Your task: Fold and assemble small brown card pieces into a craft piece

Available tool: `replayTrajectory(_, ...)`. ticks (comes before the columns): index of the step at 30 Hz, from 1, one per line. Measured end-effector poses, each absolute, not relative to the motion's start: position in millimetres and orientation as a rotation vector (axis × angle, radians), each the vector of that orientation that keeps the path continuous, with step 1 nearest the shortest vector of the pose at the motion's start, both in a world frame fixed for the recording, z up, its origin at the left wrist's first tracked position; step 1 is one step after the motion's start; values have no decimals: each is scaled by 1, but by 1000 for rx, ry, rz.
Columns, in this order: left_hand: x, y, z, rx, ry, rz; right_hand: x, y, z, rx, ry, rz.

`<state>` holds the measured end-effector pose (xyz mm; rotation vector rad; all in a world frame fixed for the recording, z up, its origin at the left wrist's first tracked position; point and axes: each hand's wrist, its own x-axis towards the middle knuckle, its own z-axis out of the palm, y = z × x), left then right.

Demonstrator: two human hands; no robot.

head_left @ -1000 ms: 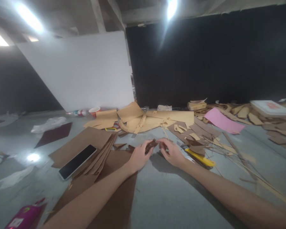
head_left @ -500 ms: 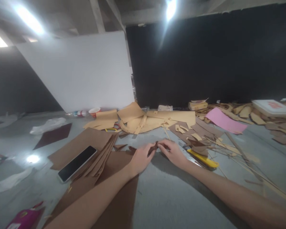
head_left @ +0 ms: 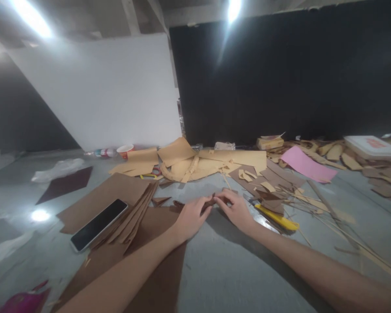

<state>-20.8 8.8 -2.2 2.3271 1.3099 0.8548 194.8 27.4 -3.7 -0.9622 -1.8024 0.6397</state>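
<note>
Fingertips nearly meeting, my left hand (head_left: pixel 193 216) and my right hand (head_left: pixel 235 209) pinch a small piece of dark brown paper (head_left: pixel 211 201) between them, just above the table. Fingers cover most of that piece, so its exact shape is hidden. Left of my left hand lie small folded brown paper pieces (head_left: pixel 160 201). A large brown sheet (head_left: pixel 161 261) extends beneath my left forearm. Close to my right wrist is a yellow utility knife (head_left: pixel 277 217), flat on the table beside brown scraps (head_left: pixel 272 201).
A black phone (head_left: pixel 99 224) rests on a stack of brown sheets (head_left: pixel 104 195). Tan paper sheets (head_left: pixel 182 163), a paper cup (head_left: pixel 125 151) and a pink sheet (head_left: pixel 308 165) sit farther back. Thin strips (head_left: pixel 339 234) litter the right side. A magenta object (head_left: pixel 24 302) is at lower left.
Both hands keep their pinch on the small brown paper, with barely any finger movement. The view has shifted slightly, and objects on the left appear farther left.
</note>
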Motion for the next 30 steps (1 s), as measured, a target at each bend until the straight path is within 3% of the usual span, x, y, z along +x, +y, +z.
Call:
replayTrajectory(7, -22, 9, -2, 2352, 1276, 869, 195, 29, -3, -913, -1890, 726)
replayTrajectory(13, -20, 10, -1, 2311, 1319, 878, 192, 23, -6, -919, -1847, 572)
replayTrajectory(23, -21, 10, -2, 2350, 1354, 816, 195, 37, -8, -1014, -1800, 998)
replayTrajectory(30, -15, 8, 8, 2442, 1397, 728, 194, 34, -6, -1044, -1727, 981)
